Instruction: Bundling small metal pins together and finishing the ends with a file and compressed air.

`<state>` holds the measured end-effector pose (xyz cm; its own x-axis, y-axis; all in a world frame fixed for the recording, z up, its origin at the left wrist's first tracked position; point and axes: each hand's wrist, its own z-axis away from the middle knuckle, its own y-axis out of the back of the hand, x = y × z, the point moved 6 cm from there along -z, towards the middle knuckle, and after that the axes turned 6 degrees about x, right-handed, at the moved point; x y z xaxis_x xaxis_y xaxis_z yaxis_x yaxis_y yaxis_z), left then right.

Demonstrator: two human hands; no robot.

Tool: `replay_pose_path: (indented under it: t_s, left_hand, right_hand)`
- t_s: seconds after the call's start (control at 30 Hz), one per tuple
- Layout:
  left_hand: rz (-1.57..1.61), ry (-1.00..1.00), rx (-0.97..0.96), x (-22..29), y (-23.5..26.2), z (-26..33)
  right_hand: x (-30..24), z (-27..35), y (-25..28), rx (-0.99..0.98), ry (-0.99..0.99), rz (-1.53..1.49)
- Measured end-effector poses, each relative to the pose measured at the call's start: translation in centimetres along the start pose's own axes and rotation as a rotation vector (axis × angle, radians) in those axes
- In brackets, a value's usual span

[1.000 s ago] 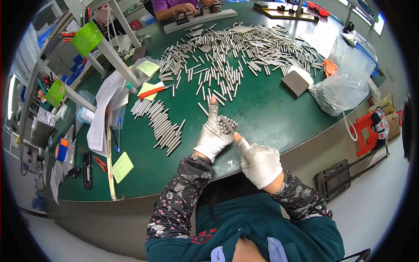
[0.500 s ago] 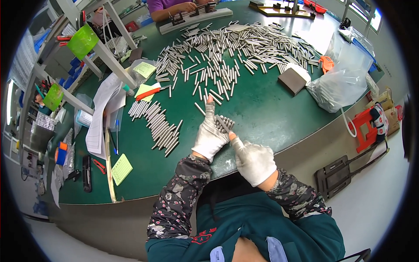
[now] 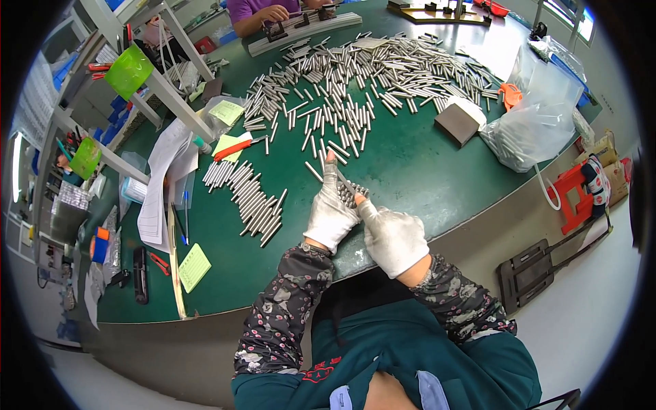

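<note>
My left hand (image 3: 329, 217), in a white glove with bare fingertips, is closed around a bundle of short metal pins (image 3: 354, 194) whose round ends face up. Its thumb points away from me along the bundle's left side. From the right, my gloved right hand (image 3: 396, 242) reaches in with curled fingers, its bare fingertip at the near end of a single metal pin (image 3: 346, 181) lying across the bundle. The underside of the right hand's grip is hidden. Just beyond my left thumb, loose pins (image 3: 335, 113) spread over the green table.
Left of my hands lies a row of pins (image 3: 253, 201). Near it are an orange-handled tool (image 3: 234, 149), a green notepad (image 3: 195, 268) and papers (image 3: 158, 198). At right are a dark block (image 3: 458, 126) and a plastic bag of pins (image 3: 523, 140). Across the table, a person's hand (image 3: 275, 14) works at a metal fixture (image 3: 304, 34).
My right hand has shifted slightly up and left, its fingertip moving closer along the bundle. The single pin on top has slid a little away from me. My left hand keeps its hold.
</note>
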<state>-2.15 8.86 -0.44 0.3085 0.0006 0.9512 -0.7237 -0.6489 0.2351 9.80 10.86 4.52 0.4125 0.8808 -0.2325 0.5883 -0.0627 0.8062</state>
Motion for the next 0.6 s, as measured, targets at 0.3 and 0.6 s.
replay_pose_path:
  t_s: [0.3, 0.6]
  left_hand:
    - [-0.147, -0.065, 0.006, 0.5, 0.2, 0.0]
    - [-0.219, -0.110, 0.039, 0.5, 0.2, 0.0]
  right_hand:
    - [-0.4, 0.0, 0.0, -0.064, -0.023, -0.021]
    - [-0.4, 0.6, 0.2, -0.100, -0.019, -0.004]
